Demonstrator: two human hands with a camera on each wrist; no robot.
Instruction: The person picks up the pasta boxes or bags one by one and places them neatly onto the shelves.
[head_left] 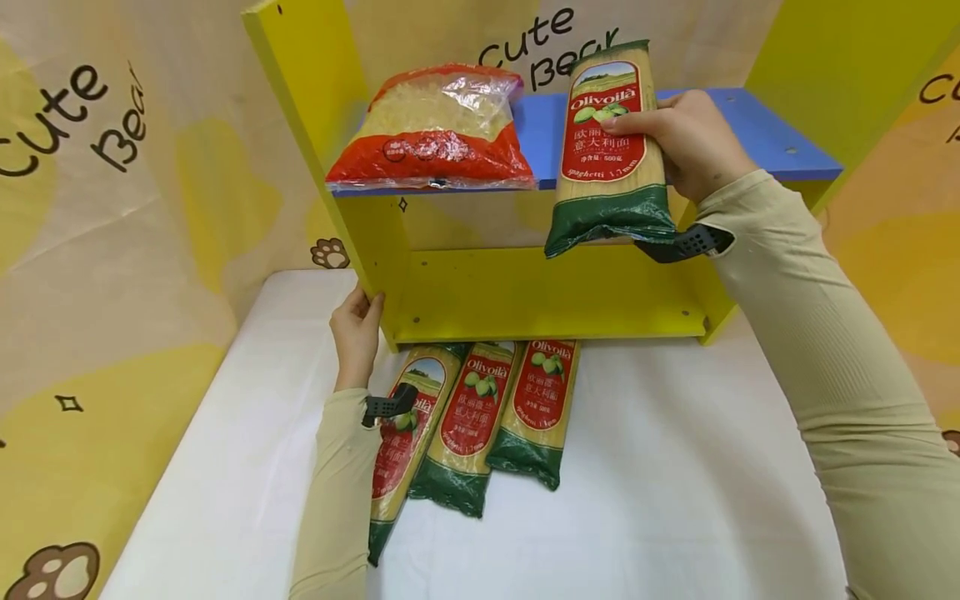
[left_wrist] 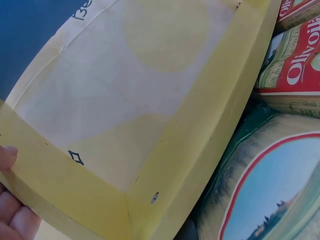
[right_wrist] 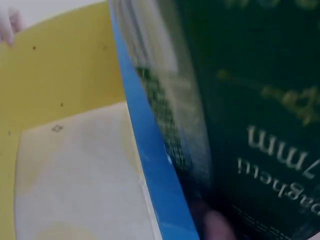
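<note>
The right hand (head_left: 693,142) has its fingers and thumb curled round a spaghetti packet (head_left: 609,150), pinching it at the red label and holding it upright, its green lower end hanging in front of the edge of the blue shelf (head_left: 757,133) rather than lying on it. The left hand (head_left: 356,333) grips the lower front corner of the yellow shelf unit (head_left: 525,296), fingertips (left_wrist: 10,220) wrapped round the side panel's edge, apparently to steady it. Judging by how things lie, the stocking is barely begun: one packet is up at shelf height but not yet set down, and three more spaghetti packets (head_left: 480,417) lie side by side on the white table (head_left: 675,500), tops tucked under the unit's base (the leftmost is partly hidden by the left forearm). A red-and-clear noodle bag (head_left: 435,129) already occupies the left part of the blue shelf, leaving room to the right. Behind everything hangs a bear-printed backdrop (head_left: 112,208).
</note>
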